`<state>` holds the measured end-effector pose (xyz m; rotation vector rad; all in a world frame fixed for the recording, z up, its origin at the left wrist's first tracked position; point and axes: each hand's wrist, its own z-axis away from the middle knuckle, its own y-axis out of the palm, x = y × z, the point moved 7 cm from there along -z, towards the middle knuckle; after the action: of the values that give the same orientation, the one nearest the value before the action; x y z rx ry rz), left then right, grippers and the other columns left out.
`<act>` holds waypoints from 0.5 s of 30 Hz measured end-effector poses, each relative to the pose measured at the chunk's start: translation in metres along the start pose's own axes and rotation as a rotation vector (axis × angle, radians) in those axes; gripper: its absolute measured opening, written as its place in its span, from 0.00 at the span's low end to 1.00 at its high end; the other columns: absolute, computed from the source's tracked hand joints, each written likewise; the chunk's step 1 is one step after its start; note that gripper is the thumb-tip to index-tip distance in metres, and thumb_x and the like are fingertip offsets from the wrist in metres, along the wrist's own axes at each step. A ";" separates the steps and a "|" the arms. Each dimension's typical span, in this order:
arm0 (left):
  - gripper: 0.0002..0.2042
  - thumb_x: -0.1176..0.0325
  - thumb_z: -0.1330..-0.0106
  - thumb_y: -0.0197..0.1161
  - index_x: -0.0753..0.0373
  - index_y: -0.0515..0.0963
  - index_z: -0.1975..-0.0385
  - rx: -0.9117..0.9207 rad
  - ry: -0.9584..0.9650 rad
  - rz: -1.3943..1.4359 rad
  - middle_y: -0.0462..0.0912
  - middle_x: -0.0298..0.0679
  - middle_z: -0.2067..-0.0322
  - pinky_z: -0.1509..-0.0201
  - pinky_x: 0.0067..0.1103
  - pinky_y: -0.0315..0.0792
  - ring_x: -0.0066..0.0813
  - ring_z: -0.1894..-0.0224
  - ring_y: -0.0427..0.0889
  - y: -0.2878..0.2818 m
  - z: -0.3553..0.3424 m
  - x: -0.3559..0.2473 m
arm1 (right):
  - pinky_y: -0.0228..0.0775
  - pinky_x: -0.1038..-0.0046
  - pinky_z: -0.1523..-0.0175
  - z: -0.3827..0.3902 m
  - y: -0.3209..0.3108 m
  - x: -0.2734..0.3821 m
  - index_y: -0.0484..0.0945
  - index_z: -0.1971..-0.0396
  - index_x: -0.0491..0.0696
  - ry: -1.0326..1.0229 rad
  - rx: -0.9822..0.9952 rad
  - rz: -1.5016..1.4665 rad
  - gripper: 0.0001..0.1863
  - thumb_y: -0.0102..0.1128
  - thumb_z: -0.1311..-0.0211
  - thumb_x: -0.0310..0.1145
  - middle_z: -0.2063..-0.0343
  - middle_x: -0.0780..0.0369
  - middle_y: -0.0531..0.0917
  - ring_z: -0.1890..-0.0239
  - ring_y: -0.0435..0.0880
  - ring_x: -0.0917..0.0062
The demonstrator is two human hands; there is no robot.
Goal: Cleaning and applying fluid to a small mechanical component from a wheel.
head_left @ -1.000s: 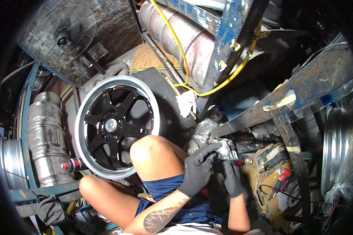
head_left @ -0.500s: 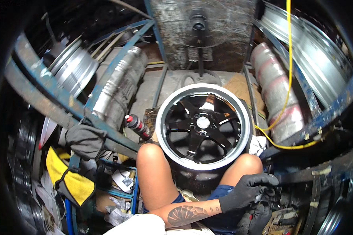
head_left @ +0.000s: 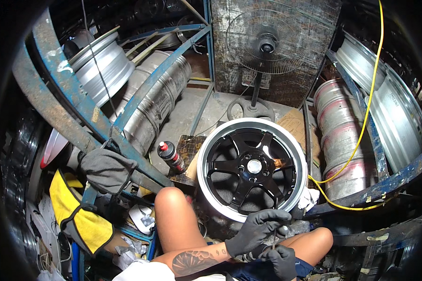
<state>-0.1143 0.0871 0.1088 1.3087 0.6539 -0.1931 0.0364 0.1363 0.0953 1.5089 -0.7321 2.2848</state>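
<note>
A wheel rim (head_left: 298, 161) with glossy black spokes and a bare silver lip lies face up before my knees. My left hand (head_left: 255, 232), in a dark grey glove, is by its near edge with the fingers curled inward. Just below it my right hand (head_left: 282, 262), gloved alike, is closed round a thin stick-like thing (head_left: 274, 243) that points up toward the left fingers. A small shiny bit shows at the left fingertips; what it is I cannot make out. Both hands are over my lap, close together.
A dark bottle with a red cap (head_left: 170, 157) stands left of the rim. Behind is a pedestal fan (head_left: 267, 44). Silver rims (head_left: 105, 70) rest on blue metal frames at both sides. A yellow hose (head_left: 366, 112) hangs at right; a yellow-grey cloth (head_left: 89, 225) hangs at left.
Both hands have moved left and come nearer the rim's front edge. The view has shifted, so the rim and fan appear lower and further right. The thin thing now shows between the hands.
</note>
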 end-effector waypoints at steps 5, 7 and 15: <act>0.14 0.70 0.29 0.59 0.69 0.76 0.47 0.159 0.090 -0.192 0.80 0.42 0.49 0.44 0.22 0.77 0.29 0.51 0.82 -0.015 -0.003 -0.031 | 0.72 0.71 0.64 -0.032 0.013 -0.048 0.81 0.73 0.40 -0.002 0.216 0.194 0.08 0.61 0.37 0.29 0.75 0.59 0.82 0.71 0.80 0.76; 0.09 0.76 0.31 0.60 0.68 0.80 0.53 -0.001 0.136 -0.210 0.80 0.45 0.50 0.42 0.25 0.76 0.33 0.46 0.80 -0.025 -0.007 -0.061 | 0.70 0.70 0.66 -0.050 0.026 -0.012 0.80 0.73 0.41 -0.168 0.326 0.147 0.07 0.61 0.39 0.30 0.77 0.59 0.81 0.74 0.77 0.73; 0.14 0.74 0.34 0.56 0.57 0.75 0.49 -0.385 0.582 0.043 0.80 0.35 0.64 0.87 0.18 0.61 0.18 0.87 0.70 -0.149 -0.021 -0.227 | 0.71 0.64 0.49 -0.181 0.023 -0.158 0.81 0.61 0.47 -0.151 0.573 0.561 0.16 0.64 0.42 0.43 0.60 0.55 0.84 0.56 0.82 0.69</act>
<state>-0.3771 0.0143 0.1068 0.9980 1.0923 0.3507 -0.0492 0.2239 -0.1126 1.9252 -0.6253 3.0135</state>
